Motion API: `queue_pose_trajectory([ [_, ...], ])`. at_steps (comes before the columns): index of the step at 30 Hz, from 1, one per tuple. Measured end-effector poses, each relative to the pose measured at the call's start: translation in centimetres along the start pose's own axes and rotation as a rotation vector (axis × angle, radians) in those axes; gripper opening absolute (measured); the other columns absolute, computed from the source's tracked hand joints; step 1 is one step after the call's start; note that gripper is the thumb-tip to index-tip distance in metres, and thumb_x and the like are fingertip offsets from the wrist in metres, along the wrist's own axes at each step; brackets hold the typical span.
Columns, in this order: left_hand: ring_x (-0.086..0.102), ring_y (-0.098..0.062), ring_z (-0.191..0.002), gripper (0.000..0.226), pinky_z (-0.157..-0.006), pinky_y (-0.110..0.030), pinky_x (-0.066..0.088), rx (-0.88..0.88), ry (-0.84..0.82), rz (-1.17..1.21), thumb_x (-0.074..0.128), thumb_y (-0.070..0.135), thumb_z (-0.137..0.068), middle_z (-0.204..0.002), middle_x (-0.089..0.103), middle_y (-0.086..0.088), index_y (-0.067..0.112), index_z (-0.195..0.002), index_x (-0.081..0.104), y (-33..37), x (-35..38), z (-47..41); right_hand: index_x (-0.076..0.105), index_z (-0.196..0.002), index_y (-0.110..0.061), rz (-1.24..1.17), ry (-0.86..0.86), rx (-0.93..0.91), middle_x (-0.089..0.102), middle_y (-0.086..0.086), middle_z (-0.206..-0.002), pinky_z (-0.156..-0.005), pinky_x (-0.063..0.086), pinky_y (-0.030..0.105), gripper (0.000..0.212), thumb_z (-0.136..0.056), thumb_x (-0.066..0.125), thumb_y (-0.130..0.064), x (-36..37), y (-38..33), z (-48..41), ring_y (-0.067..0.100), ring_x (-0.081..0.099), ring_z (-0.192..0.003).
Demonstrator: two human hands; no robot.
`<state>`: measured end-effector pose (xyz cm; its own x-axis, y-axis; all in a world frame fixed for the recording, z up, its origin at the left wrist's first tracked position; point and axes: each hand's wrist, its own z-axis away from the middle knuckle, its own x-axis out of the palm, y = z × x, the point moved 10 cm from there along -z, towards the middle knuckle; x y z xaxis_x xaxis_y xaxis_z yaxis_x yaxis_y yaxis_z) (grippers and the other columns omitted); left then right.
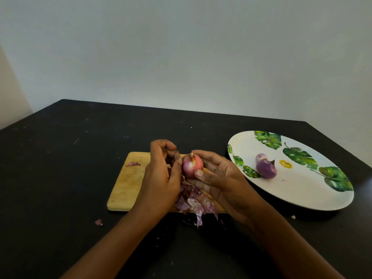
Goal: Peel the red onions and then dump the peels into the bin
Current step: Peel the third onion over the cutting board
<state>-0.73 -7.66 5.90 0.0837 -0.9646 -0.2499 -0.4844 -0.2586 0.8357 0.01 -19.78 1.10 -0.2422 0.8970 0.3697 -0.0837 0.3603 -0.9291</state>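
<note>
While the right hand [219, 178] is gripping the red onion [192, 166], the left hand [163, 174] is pinching peel [174, 156] at nine o'clock.

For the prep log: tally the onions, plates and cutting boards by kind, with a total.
Red onions: 3
Plate: 1
Cutting board: 1
Total: 5

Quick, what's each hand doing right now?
Left hand: pinches a strip of peel.
Right hand: holds the red onion.
</note>
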Motion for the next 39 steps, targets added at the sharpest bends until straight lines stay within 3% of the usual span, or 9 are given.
queue_pose_trajectory([
  [5,0.057,-0.004,-0.084,0.023,-0.072,-0.024,0.053,-0.073,-0.023,0.058,0.045,0.006,-0.095,-0.093,0.055,0.000,0.028,-0.094,0.038,-0.6,0.3,0.2,0.053,-0.127,-0.003,-0.074,-0.050,0.017,0.059,0.018,-0.130,-0.091,0.055,0.038,0.051,-0.077,0.063,0.001,0.4,0.3,-0.1,0.031,0.063,-0.113],
  [10,0.057,-0.005,-0.074,0.017,-0.068,-0.025,0.052,-0.114,0.038,0.184,0.042,0.007,-0.097,-0.094,0.055,-0.002,0.021,-0.088,0.038,0.1,-0.5,0.1,0.048,-0.130,0.002,-0.192,-0.019,0.025,0.060,0.022,-0.127,-0.085,0.057,0.034,0.055,-0.076,0.057,0.000,-0.5,0.1,-0.3,0.033,0.063,-0.112],
  [16,0.059,-0.009,-0.075,0.025,-0.065,-0.017,0.051,-0.032,0.153,0.207,0.058,-0.001,-0.087,-0.085,0.057,0.002,0.022,-0.092,0.047,1.0,-2.4,-0.4,0.050,-0.128,-0.001,-0.256,0.017,0.043,0.062,0.022,-0.125,-0.084,0.058,0.035,0.056,-0.073,0.059,0.002,-1.7,-0.3,-0.4,0.036,0.063,-0.111],
  [20,0.058,-0.004,-0.076,0.038,-0.069,-0.012,0.048,-0.058,0.185,0.116,0.065,-0.006,-0.078,-0.082,0.057,0.003,0.025,-0.092,0.049,0.2,-2.8,-0.4,0.044,-0.135,0.000,-0.276,-0.042,0.034,0.059,0.023,-0.129,-0.087,0.056,0.039,0.094,-0.053,0.090,-0.005,-1.0,-0.3,-0.4,0.040,0.060,-0.115],
  [22,0.058,-0.004,-0.075,0.034,-0.069,-0.011,0.048,-0.054,0.171,0.080,0.066,-0.004,-0.078,-0.081,0.057,0.003,0.024,-0.091,0.052,0.2,-2.7,-0.5,0.041,-0.138,0.001,-0.274,-0.069,0.029,0.056,0.023,-0.132,-0.088,0.055,0.039,0.102,-0.050,0.092,-0.008,-0.7,-0.4,-0.4,0.041,0.058,-0.117],
  [27,0.060,-0.002,-0.078,0.013,-0.067,-0.010,0.047,-0.026,0.112,0.035,0.066,0.010,-0.082,-0.080,0.063,0.008,0.022,-0.084,0.062,0.4,-1.8,-0.4,0.048,-0.131,0.000,-0.282,-0.135,0.008,0.059,0.022,-0.129,-0.087,0.056,0.037,0.086,-0.056,0.089,-0.008,0.2,-0.8,-0.1,0.037,0.059,-0.117],
  [33,0.062,0.000,-0.087,0.028,-0.069,-0.010,0.050,0.059,0.064,0.085,0.068,0.031,-0.072,-0.089,0.065,0.011,0.028,-0.099,0.060,2.0,-1.2,0.1,0.053,-0.128,-0.004,-0.256,-0.107,0.005,0.059,0.023,-0.129,-0.089,0.055,0.039,0.081,-0.056,0.090,-0.010,0.0,-0.7,-0.1,0.037,0.059,-0.117],
  [36,0.061,0.001,-0.091,0.037,-0.069,-0.009,0.050,0.131,0.019,0.031,0.075,0.022,-0.070,-0.095,0.064,0.015,0.031,-0.103,0.059,2.4,-0.6,0.3,0.057,-0.123,-0.007,-0.233,-0.061,-0.004,0.063,0.022,-0.124,-0.083,0.057,0.036,0.069,-0.061,0.088,-0.011,-0.2,-0.9,0.0,0.035,0.064,-0.111],
  [39,0.060,-0.002,-0.092,0.040,-0.072,-0.011,0.050,0.211,0.044,-0.089,0.077,0.013,-0.071,-0.098,0.064,0.011,0.030,-0.103,0.060,2.4,-0.7,0.4,0.057,-0.119,-0.007,-0.184,-0.006,0.005,0.065,0.020,-0.119,-0.077,0.059,0.032,0.046,-0.075,0.070,-0.005,-0.5,-0.9,0.1,0.032,0.067,-0.105],
])
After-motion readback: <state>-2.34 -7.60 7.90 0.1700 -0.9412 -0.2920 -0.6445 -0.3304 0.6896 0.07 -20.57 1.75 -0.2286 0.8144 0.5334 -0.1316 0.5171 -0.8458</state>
